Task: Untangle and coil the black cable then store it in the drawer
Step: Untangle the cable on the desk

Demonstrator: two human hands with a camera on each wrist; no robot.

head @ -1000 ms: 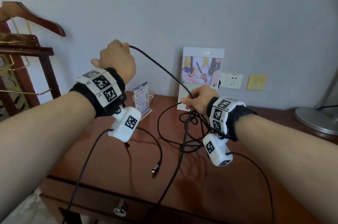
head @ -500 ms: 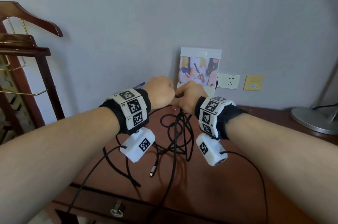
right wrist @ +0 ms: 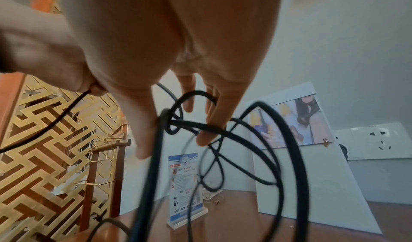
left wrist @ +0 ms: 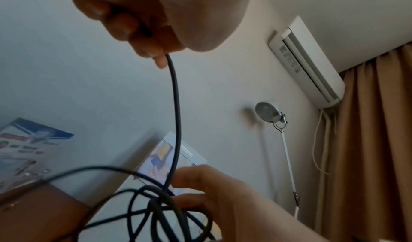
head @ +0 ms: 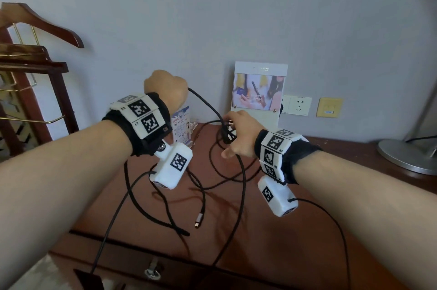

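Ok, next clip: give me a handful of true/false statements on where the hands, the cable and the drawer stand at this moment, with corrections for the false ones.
1. The left hand is raised in a fist around one strand of the black cable. True.
2. The right hand rests flat and empty on the desk. False: it is off the desk, its fingers threaded through the gathered loops.
3. The cable is already wound into a neat coil. False: loose loops still sprawl over the desk.
4. A metal-tipped connector lies free on the desk, in neither hand's grip. True.
5. The drawer stands pulled out with cable inside. False: its front with the ring pull looks closed.
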